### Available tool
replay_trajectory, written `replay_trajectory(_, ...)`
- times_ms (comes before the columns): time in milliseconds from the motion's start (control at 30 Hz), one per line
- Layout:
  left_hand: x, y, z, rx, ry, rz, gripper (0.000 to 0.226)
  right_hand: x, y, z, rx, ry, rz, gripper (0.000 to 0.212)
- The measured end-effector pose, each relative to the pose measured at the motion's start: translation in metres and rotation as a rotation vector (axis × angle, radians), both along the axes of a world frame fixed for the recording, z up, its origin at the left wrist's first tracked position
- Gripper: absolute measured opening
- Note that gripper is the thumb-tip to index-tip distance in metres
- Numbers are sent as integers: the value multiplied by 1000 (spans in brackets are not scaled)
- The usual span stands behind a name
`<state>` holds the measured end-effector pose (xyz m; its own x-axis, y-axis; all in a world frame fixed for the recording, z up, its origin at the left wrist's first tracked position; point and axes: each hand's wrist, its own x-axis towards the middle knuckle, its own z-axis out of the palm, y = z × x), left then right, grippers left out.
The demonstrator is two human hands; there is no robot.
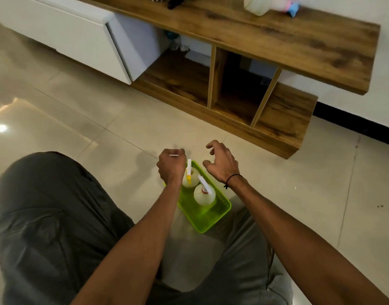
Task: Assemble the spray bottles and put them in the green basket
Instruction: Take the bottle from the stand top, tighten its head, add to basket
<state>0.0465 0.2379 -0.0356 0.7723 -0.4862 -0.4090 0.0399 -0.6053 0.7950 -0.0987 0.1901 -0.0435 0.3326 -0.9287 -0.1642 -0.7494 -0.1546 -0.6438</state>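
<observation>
Already both bottles stand upright in the basket [220, 211]: one [203, 195] mid-basket, the other [190, 178] at its far end. The left hand [171, 165], curled, pinches something small and white; the right hand [221, 162] hovers spread, empty. A careless wrist could topple the far bottle.

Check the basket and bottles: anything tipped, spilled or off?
Nothing stands out. Both spray bottles, yellow-nozzle one and the red-collar one, stand upright in the green basket with heads on. No spill on the floor. Both hands hover above.
</observation>
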Motion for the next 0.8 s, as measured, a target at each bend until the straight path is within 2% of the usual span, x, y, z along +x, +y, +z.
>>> replay_trajectory(100, -5, -36, 28, -59, -53, -107, 21, 5, -30, 21, -92, -53, -74, 38)
replay_trajectory(267, -20, -103, 69, -217, -143, -256, 12, 6, -87, 62, -276, -155, -216, 17)
replay_trajectory(533, -26, -204, 146, -433, -266, -461, 6, -15, -177, 155, -598, -301, -382, 13)
replay_trajectory(667, -33, -243, 177, -459, -250, -511, 11, -28, -224, 184, -610, -276, -428, 12)
replay_trajectory(800, -38, -279, 186, -451, -281, -558, 13, -40, -268, 187, -532, -271, -472, 14)
